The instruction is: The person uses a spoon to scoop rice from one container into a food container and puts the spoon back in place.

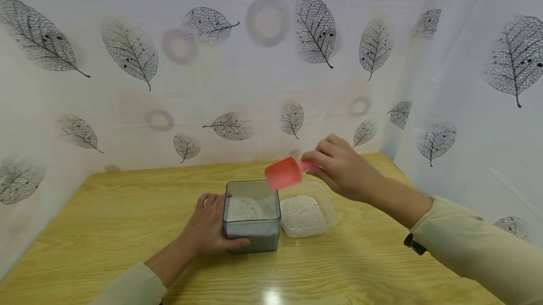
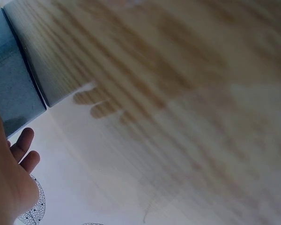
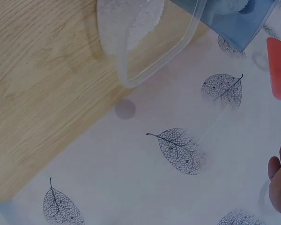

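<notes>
In the head view my right hand [image 1: 345, 168] pinches the handle of a red scoop [image 1: 283, 173]. The scoop hangs tilted above the right rim of a grey see-through square container [image 1: 256, 236]; no grains show in its bowl. White grains [image 1: 246, 208] fill part of this container. My left hand [image 1: 209, 229] holds the container at its left side, with the thumb across the front. Touching or close to its right side stands a clear shallow tub [image 1: 331, 210] with more white grains [image 1: 303, 213]. The right wrist view catches only the edge of the scoop [image 3: 280, 70].
The things stand on a wood-grain table [image 1: 127, 220]. A white sheet with leaf prints [image 1: 229, 83] hangs behind the table and along its sides. A dark band [image 1: 415, 244] shows at the right wrist.
</notes>
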A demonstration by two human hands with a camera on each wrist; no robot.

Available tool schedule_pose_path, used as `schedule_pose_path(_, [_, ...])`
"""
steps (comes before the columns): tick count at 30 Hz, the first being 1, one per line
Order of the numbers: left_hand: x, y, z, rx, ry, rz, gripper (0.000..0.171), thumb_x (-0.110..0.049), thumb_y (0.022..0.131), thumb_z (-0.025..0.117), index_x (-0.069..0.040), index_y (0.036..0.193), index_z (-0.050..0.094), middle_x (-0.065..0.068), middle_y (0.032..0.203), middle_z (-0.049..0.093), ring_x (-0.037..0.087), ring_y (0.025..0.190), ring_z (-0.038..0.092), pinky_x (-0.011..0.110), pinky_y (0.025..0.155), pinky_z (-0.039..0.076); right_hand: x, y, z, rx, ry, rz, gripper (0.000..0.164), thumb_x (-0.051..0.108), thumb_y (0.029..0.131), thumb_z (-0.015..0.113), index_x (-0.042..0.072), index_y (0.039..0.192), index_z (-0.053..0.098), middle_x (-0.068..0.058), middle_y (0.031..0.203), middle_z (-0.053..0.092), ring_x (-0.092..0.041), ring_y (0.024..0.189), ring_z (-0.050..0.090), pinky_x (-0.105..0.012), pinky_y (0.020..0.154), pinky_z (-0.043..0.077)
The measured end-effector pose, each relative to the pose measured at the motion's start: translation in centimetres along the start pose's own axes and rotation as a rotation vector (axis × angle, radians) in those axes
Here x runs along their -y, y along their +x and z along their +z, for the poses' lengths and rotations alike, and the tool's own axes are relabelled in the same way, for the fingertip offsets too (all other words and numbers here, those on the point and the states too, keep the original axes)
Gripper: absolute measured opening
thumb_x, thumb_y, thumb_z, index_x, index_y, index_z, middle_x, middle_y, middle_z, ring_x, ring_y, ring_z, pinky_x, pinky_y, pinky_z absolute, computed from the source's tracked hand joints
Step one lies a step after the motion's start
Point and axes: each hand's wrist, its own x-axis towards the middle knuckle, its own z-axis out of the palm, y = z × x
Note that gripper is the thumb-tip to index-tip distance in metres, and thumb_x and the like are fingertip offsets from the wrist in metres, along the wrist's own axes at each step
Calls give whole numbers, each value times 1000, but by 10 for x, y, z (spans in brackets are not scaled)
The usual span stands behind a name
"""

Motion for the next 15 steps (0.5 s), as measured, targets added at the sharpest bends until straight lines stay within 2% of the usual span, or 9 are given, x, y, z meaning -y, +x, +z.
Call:
schedule_pose_path(5, [0, -1, 0, -6, 2, 1, 107, -89, 66, 59, -2, 127, 51, 8, 112, 60, 28, 105, 52, 48, 106, 31, 9, 7, 12, 55, 8, -23, 42, 43, 105, 41, 12, 107, 68, 2, 83, 53, -20, 82, 43, -33, 75, 36])
schedule_pose_path(10, [0, 0, 1, 8, -2, -6, 105, -88, 66, 61, -3, 126, 52, 8, 112, 60, 29, 106, 51, 48, 107, 29, 20, 14, 25, 131, 10, -48, 22, 34, 98, 61, 15, 107, 67, 4, 83, 50, -18, 81, 41, -31, 73, 36])
schedule_pose_path(15, [0, 0, 0, 15, -9, -9, 103, -88, 66, 61, -4, 126, 51, 7, 113, 59, 28, 107, 51, 48, 107, 29, 30, 21, 38, 178, -36, -92, 21, 33, 90, 71, 17, 103, 67, 4, 81, 51, -18, 80, 40, -30, 74, 35])
